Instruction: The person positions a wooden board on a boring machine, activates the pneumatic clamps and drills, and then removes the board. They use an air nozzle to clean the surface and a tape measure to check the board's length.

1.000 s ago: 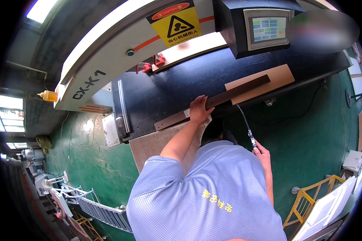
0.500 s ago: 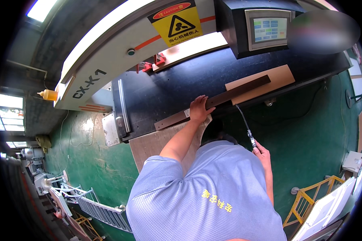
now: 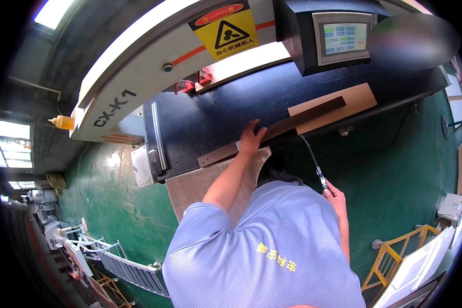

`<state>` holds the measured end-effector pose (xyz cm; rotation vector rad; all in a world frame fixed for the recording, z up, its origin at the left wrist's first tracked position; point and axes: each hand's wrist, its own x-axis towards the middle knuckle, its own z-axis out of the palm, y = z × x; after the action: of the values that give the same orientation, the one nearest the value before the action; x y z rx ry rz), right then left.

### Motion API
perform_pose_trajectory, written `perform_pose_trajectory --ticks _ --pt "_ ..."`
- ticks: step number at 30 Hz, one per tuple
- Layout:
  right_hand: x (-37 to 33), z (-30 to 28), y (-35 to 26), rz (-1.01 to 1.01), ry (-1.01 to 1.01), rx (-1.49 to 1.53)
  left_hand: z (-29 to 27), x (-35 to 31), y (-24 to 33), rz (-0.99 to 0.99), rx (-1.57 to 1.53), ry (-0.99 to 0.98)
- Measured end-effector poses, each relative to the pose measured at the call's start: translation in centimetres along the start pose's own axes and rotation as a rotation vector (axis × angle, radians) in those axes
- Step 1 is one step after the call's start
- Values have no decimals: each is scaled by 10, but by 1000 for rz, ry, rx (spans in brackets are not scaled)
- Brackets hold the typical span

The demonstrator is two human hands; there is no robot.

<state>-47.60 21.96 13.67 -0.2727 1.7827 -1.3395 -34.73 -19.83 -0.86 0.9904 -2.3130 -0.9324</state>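
Head view: black machine table [image 3: 215, 113] spans centre; dark brown strip [image 3: 303, 119] lies diagonally along its near edge, mid-frame. Left hand [image 3: 251, 138] spread over strip, contact unclear; right hand [image 3: 335, 197], right of centre, pinches slim dark tool [image 3: 320, 175].

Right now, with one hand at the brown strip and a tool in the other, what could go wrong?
The brown strip lies partly over the tan board and might slide on the black table if the left hand, fingers spread at it, gives no firm hold. The slim tool in the right hand has its tip near the board's front corner in this view, so a slip could perhaps scuff the board.
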Motion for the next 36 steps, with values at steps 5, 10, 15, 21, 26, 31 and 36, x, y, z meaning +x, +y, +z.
perform_pose_trajectory --ticks 5,10,15,21,26,31,36 --pt "-1 -2 7 -12 -2 15 -70 45 -98 220 635 455" --pt "-1 0 1 -9 -6 -37 -195 116 -111 -310 287 736" --pt "2 5 4 -11 46 -6 -237 147 -66 -381 484 777" --pt "3 6 -1 6 41 -37 -264 168 -59 -505 637 552" --pt "10 6 -5 14 30 -77 -271 178 -74 -403 779 518" --pt "17 5 -13 26 26 -118 -271 177 -64 -388 789 535" --pt "24 -2 -17 32 6 -120 -276 177 -69 -393 832 496"
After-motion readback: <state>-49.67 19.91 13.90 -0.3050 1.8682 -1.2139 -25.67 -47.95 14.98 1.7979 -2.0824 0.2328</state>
